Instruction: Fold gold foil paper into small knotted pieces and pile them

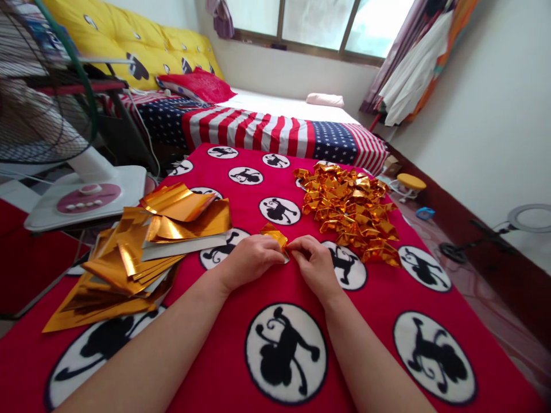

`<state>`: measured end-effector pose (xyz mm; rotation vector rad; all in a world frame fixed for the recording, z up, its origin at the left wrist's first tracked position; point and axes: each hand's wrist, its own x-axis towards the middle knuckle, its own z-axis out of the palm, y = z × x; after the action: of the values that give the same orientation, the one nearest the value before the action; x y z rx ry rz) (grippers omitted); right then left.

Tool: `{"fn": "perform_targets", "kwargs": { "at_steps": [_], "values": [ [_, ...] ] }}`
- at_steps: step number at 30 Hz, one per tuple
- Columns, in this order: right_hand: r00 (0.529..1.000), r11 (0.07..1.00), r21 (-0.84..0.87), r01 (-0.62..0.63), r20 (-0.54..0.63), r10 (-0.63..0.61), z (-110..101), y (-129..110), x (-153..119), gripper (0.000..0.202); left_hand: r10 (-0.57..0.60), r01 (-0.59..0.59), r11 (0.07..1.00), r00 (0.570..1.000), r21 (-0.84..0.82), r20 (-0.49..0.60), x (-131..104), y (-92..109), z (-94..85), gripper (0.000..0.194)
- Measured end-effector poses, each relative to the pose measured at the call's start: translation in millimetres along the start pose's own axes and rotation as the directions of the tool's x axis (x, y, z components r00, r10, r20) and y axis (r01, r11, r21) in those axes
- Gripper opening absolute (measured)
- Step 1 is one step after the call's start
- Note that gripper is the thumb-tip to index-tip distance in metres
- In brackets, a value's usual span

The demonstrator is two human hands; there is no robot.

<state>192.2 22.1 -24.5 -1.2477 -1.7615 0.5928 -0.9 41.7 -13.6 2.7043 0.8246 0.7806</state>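
Between my hands, near the middle of the red cloth [206,361], is a small piece of gold foil paper [274,232] with a pale underside showing at its lower edge. My left hand [253,259] is closed on its left side, fingers curled over it. My right hand [313,263] pinches at its right edge, thumb and forefinger together. The fingertips partly hide the fold. To the left lies a loose, overlapping stack of gold foil sheets [189,223]. On the right is a heap of folded gold foil pieces [350,209].
A white fan [92,172] stands at the left beside the cloth-covered surface. Beyond the far edge is a bed [258,129] with a striped and starred cover. On the floor at right are a yellow stool [411,182] and a ring light [531,218] on a stand.
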Motion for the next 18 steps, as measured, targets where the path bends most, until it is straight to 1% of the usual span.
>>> {"fn": "perform_targets", "kwargs": {
  "at_steps": [4,9,13,16,18],
  "values": [
    [1.000,0.999,-0.033,-0.014,0.006,0.015,0.8,-1.7,0.7,0.018,-0.034,0.034,0.997,0.999,-0.067,0.011,-1.3,-0.2,0.9,0.023],
    [0.999,0.998,-0.052,-0.041,-0.001,0.041,4.1,-3.3,-0.7,0.014,-0.061,0.063,0.995,0.997,-0.072,0.037,-2.5,1.5,-2.7,0.021],
    [0.998,0.992,-0.103,-0.069,-0.010,0.069,5.6,-4.4,-1.6,0.014,-0.105,0.109,0.991,0.993,-0.074,0.048,-3.3,3.8,-6.3,0.020],
    [0.997,0.988,-0.135,-0.077,-0.014,0.076,6.2,-4.7,-2.0,0.014,-0.185,0.187,0.978,0.982,-0.093,0.038,-3.2,5.0,-6.6,0.019],
    [0.997,0.987,-0.145,-0.075,-0.016,0.074,6.5,-4.8,-2.1,0.014,-0.261,0.263,0.956,0.965,-0.131,0.029,-2.2,5.3,-5.7,0.017]
  ]
}}
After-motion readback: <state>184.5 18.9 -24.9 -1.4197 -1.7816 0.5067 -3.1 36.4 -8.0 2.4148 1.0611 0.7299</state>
